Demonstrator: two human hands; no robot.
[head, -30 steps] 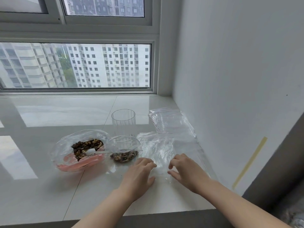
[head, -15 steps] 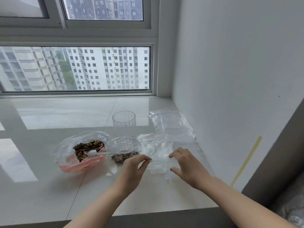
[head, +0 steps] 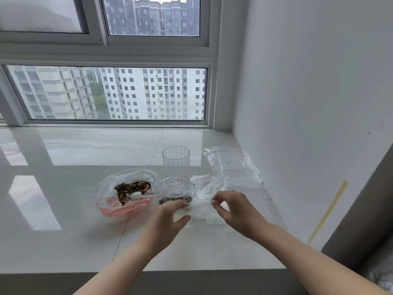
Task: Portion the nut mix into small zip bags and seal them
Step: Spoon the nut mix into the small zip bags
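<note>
On glossy white sill beneath window: both hands' grip pinching zip bag.

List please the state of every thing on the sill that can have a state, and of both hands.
zip bag: empty, lifted at its top edge, pinched by both hands
left hand: pinches the bag's left edge
right hand: pinches the bag's right edge
nut mix bag: open, holding nuts and a white spoon
glass: upright, empty
spare bags: lying flat, empty
</note>
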